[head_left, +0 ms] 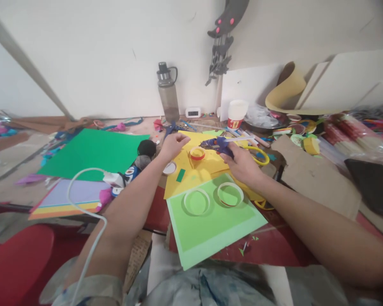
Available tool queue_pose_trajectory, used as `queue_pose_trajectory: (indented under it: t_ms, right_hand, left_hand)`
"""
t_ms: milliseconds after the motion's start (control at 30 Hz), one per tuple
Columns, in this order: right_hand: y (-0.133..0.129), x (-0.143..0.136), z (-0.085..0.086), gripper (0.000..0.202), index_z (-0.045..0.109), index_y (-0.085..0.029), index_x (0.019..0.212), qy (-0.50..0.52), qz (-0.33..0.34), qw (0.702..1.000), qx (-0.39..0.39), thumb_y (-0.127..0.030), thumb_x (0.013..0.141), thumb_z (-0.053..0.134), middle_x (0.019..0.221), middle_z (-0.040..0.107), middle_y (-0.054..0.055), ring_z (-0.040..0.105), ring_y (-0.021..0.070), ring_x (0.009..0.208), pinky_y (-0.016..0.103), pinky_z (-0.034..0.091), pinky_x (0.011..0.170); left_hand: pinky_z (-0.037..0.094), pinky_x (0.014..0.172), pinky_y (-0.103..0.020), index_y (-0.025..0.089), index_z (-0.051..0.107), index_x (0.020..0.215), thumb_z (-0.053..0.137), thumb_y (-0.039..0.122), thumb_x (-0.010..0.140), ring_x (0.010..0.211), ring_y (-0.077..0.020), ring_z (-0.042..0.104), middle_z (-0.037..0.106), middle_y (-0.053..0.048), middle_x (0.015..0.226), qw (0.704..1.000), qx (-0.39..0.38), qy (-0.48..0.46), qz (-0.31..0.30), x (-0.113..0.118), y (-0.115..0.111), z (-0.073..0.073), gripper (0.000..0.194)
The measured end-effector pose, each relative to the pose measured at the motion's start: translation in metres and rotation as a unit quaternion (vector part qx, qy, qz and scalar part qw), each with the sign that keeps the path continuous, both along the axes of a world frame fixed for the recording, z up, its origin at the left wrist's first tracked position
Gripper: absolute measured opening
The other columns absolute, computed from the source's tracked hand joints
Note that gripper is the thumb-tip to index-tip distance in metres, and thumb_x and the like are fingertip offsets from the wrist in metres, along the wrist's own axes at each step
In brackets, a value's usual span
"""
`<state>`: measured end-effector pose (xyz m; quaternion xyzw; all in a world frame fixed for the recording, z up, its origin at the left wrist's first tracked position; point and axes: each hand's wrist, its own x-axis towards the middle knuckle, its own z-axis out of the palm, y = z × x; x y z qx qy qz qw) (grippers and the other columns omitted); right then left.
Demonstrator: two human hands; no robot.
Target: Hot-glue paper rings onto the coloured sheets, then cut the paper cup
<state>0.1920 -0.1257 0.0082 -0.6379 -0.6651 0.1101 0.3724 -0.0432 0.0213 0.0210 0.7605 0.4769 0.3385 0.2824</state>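
Observation:
My right hand (241,163) is closed around a blue hot glue gun (221,145), with a pale glue stick (241,138) poking out of its back. The nozzle points left, above a small red-and-white ring (197,153) on yellow sheets (175,187). Left of that ring, my left hand (176,144) is held with its fingers curled together; anything between them is too small or hidden to make out. Closer to me, two pale paper rings (197,213) lie on light green sheets (207,238). A small dark green strip (180,175) rests on the yellow paper.
A water bottle (168,97), a small white clock (193,112) and a paper cup (237,114) stand along the wall. Green card (95,153) lies at left, near a white cable (92,216) by my left forearm. Cardboard (312,178) and a black phone-like slab (372,185) are at right.

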Motion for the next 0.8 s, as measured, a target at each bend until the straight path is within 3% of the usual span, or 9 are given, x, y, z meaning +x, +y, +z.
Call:
queue_pose_trajectory:
  t_ms: [300, 467, 600, 800]
  right_hand:
    - [-0.002, 0.001, -0.006, 0.015, 0.058, -0.026, 0.094, 0.01, 0.006, 1.0, 0.016, -0.04, 0.092, 0.056, 0.096, 0.077, 0.015, 0.072, 0.0348, 0.091, 0.047, 0.056, 0.082]
    - [-0.003, 0.001, -0.007, 0.021, 0.064, -0.024, 0.104, 0.016, 0.005, 1.0, 0.0, -0.04, 0.094, 0.056, 0.103, 0.078, 0.016, 0.072, 0.0362, 0.096, 0.048, 0.056, 0.085]
    - [-0.002, -0.001, -0.006, 0.032, 0.066, -0.02, 0.119, 0.019, 0.029, 0.999, 0.015, -0.037, 0.094, 0.055, 0.118, 0.078, 0.019, 0.072, 0.0382, 0.108, 0.053, 0.056, 0.095]
    - [0.003, 0.002, 0.001, 0.033, 0.065, -0.021, 0.122, 0.0, 0.053, 0.997, 0.054, -0.036, 0.095, 0.055, 0.123, 0.077, 0.019, 0.071, 0.0365, 0.115, 0.052, 0.055, 0.101]
  left_hand:
    - [0.057, 0.09, -0.036, 0.02, 0.078, 0.089, 0.07, 0.037, 0.092, 0.095, -0.0246, 0.075, 0.084, -0.007, 0.099, 1.0, -0.01, 0.012, -0.006, -0.003, -0.006, -0.005, 0.019]
    - [0.056, 0.089, -0.035, 0.019, 0.078, 0.088, 0.069, 0.037, 0.092, 0.093, -0.0237, 0.074, 0.084, -0.008, 0.1, 1.0, 0.002, 0.012, 0.003, -0.003, -0.008, -0.01, 0.021]
    - [0.054, 0.086, -0.034, 0.016, 0.079, 0.087, 0.071, 0.035, 0.091, 0.09, -0.0231, 0.073, 0.083, -0.009, 0.097, 0.999, 0.018, 0.026, 0.008, -0.001, -0.007, -0.003, 0.02]
    - [0.052, 0.083, -0.033, 0.016, 0.081, 0.089, 0.072, 0.035, 0.089, 0.09, -0.0241, 0.071, 0.084, -0.009, 0.096, 0.996, 0.08, 0.019, 0.028, -0.001, 0.0, 0.007, 0.021]
